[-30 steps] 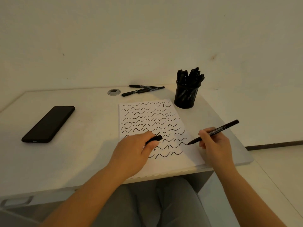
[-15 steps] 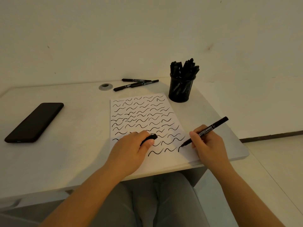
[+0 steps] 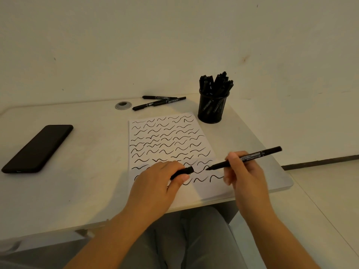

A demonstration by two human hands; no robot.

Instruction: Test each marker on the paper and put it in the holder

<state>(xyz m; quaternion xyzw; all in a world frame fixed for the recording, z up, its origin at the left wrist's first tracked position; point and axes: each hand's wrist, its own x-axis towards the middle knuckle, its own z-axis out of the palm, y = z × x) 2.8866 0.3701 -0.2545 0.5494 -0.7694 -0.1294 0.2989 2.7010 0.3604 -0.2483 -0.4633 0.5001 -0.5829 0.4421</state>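
The person is sitting at the white desk [image 3: 87, 171] with both hands low over the sheet of paper [image 3: 169, 144]; the right hand [image 3: 244, 171] is gripping an uncapped black marker [image 3: 244, 159] in a writing pinch, thumb and fingers clamped round the barrel, and the tip is pointing leftward just above the bottom rows of squiggles, seemingly lifted off the page; the left hand [image 3: 157, 183] is resting on the paper, its fingers curled round the marker cap [image 3: 182, 172], and the cap's end is facing the tip from close by, which suggests it is being kept ready for recapping while the hand's weight is also pinning the sheet; the paper is lying in the middle of the desk, nearly filled with wavy test strokes, so I judge the task is well along; the mesh holder [image 3: 212, 107] is standing just beyond the paper's far right corner, packed with black markers; three loose markers [image 3: 159, 102] are lying behind the paper near a grommet [image 3: 123, 105], probably waiting for testing; a dark phone [image 3: 37, 148] is lying well off to the left.
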